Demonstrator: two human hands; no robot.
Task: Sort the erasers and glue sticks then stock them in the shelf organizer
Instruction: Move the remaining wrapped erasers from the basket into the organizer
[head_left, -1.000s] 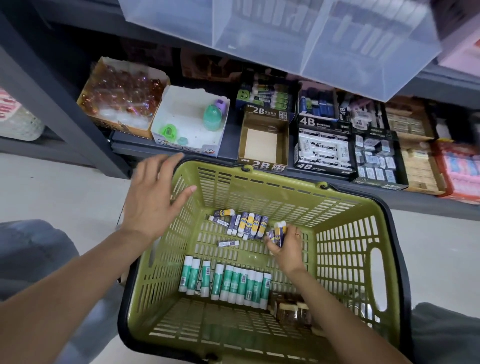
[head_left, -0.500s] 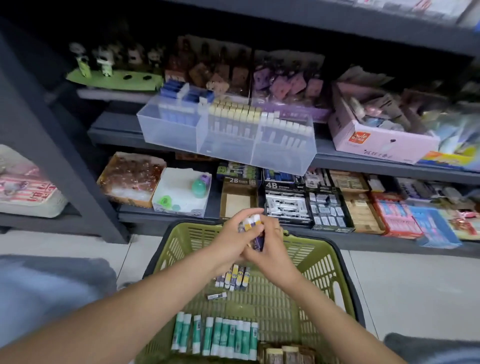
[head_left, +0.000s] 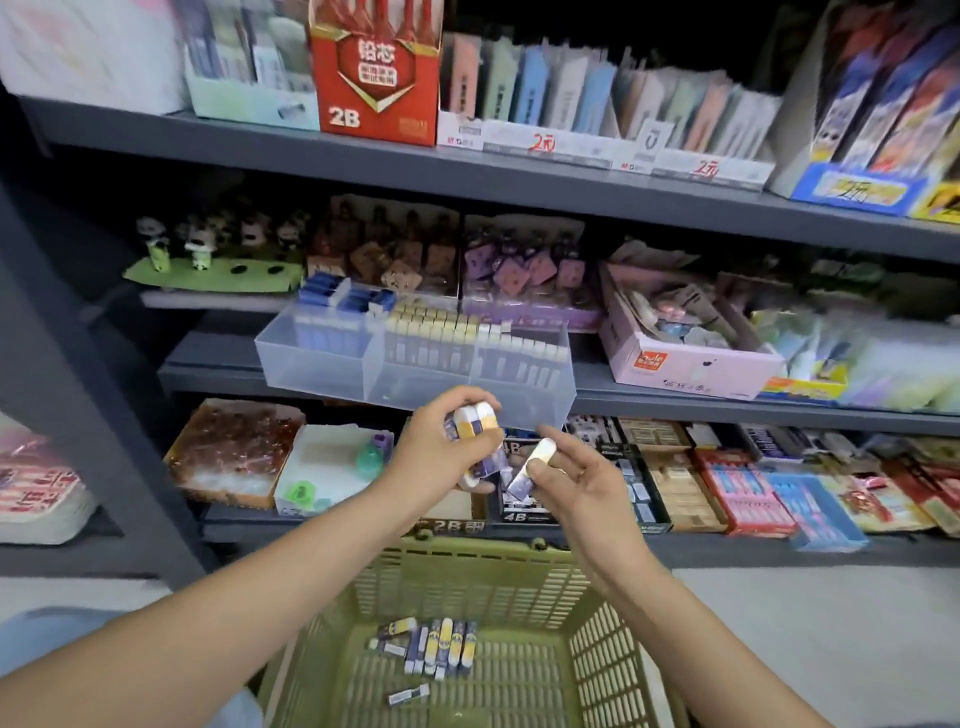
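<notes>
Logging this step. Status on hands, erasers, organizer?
Left hand grips eraser bundle. Right hand pinches one eraser. Clear organizer just above, path clear. More in basket.

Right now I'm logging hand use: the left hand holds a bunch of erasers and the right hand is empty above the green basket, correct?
Not quite. The head view shows the right hand pinching one eraser. The left hand does hold a bunch of erasers, above the green basket.
</notes>
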